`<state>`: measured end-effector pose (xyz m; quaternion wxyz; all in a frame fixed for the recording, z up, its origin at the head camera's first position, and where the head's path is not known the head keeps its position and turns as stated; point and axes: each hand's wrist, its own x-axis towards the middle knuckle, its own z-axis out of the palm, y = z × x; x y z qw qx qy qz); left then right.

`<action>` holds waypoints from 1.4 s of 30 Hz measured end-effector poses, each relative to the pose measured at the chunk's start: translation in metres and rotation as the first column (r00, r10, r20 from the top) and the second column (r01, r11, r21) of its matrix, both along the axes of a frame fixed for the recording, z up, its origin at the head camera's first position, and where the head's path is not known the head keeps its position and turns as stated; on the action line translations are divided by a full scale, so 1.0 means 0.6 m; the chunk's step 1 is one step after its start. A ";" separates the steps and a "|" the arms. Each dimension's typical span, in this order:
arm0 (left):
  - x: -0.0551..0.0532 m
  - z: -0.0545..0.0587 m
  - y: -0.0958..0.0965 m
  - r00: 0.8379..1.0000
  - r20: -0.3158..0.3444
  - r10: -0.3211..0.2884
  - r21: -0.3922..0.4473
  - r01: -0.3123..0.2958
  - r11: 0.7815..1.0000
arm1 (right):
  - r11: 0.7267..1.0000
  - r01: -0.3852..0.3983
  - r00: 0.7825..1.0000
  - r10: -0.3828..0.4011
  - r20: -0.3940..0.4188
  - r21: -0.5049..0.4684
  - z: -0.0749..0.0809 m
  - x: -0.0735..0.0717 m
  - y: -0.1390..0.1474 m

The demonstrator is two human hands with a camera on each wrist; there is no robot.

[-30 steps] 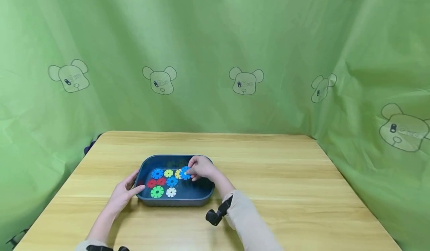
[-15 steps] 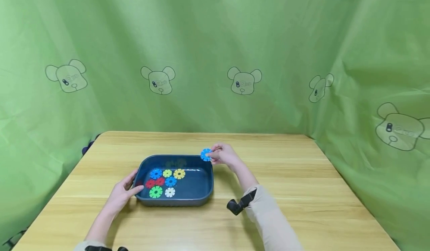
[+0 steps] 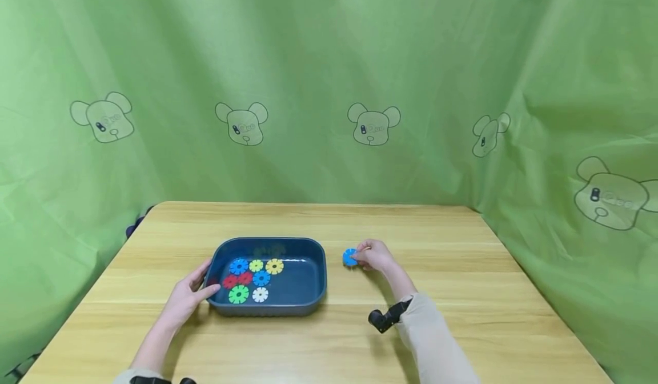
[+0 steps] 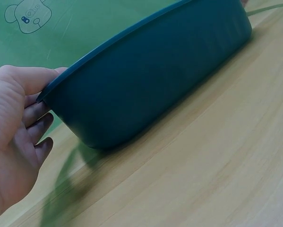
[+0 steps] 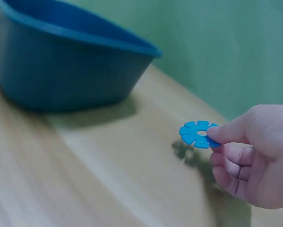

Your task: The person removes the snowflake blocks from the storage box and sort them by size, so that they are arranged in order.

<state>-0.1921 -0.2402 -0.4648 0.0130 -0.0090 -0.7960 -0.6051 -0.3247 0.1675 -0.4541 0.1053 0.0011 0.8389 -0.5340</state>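
A blue snowflake disc (image 5: 191,133) with slots round its edge and a hole in the middle is pinched by thumb and fingers of my right hand (image 5: 257,156). In the right wrist view its shadow lies apart from it on the tabletop, so it hangs just above the wood, right of the dark blue basin (image 3: 303,307). My left hand (image 3: 186,295) grips the basin's left rim, thumb over the edge and fingers outside. Inside the basin lie several flat snowflake discs: blue, red, yellow, a green disc (image 3: 239,294) and a white disc (image 3: 260,295).
The wooden table (image 3: 442,241) extends right of and behind the basin. A green curtain (image 3: 308,161) with bear-head prints hangs at the back and both sides. Each wrist carries a black camera strap.
My right hand has lifted the blue disc out of the basin, carried it right over the rim and lowered it toward the table. The left hand keeps its hold on the rim.
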 end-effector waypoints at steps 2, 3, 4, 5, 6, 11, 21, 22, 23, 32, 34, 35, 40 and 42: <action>0.000 0.000 0.000 1.000 0.000 -0.003 -0.001 0.003 1.000 | 0.999 -0.013 1.000 0.013 -0.009 0.046 -0.008 0.006 0.003; 0.000 0.000 0.000 1.000 0.001 -0.004 0.001 0.004 1.000 | 0.998 -0.019 1.000 0.020 -0.013 0.065 -0.011 0.008 0.003; 0.000 0.000 0.000 1.000 0.001 -0.004 0.002 0.004 1.000 | 0.996 -0.031 0.999 0.033 -0.024 0.082 -0.014 0.010 0.003; 0.000 0.000 -0.001 1.000 0.002 -0.004 0.000 0.004 1.000 | 0.995 -0.039 0.999 0.042 -0.031 0.094 -0.016 0.012 0.002; 0.001 0.000 0.000 1.000 0.003 -0.005 0.002 0.005 1.000 | 0.993 -0.047 0.998 0.052 -0.044 0.108 -0.018 0.012 0.001; 0.001 -0.001 0.000 1.000 0.005 0.002 0.000 -0.002 1.000 | 0.983 -0.065 0.990 0.086 -0.114 0.174 -0.025 0.017 -0.006; 0.002 0.000 0.000 1.000 0.008 -0.003 0.001 0.003 1.000 | 0.960 -0.041 0.979 0.094 -0.179 0.277 -0.030 0.026 -0.010; 0.002 0.000 0.000 1.000 0.009 -0.003 -0.001 0.003 1.000 | 0.960 -0.040 0.979 0.094 -0.183 0.278 -0.030 0.026 -0.010; 0.002 0.000 0.000 1.000 0.010 -0.003 -0.005 0.003 1.000 | 0.960 -0.039 0.978 0.094 -0.188 0.278 -0.031 0.026 -0.010; 0.004 -0.002 0.000 1.000 0.020 0.000 -0.003 0.000 1.000 | 0.962 -0.020 0.976 0.077 -0.203 0.272 -0.035 0.030 -0.013; 0.004 -0.002 0.000 1.000 0.019 0.000 -0.008 0.000 1.000 | 0.961 -0.016 0.977 0.074 -0.202 0.277 -0.036 0.031 -0.014; 0.004 -0.002 0.000 1.000 0.017 0.000 -0.008 0.000 1.000 | 0.960 -0.013 0.977 0.071 -0.200 0.279 -0.036 0.031 -0.015; 0.003 -0.001 0.001 1.000 0.008 0.001 -0.004 -0.001 1.000 | 0.957 -0.009 0.975 0.073 -0.211 0.291 -0.038 0.031 -0.014; 0.002 -0.002 0.001 1.000 0.006 0.001 -0.003 -0.001 1.000 | 0.959 -0.010 0.975 0.072 -0.210 0.282 -0.037 0.031 -0.013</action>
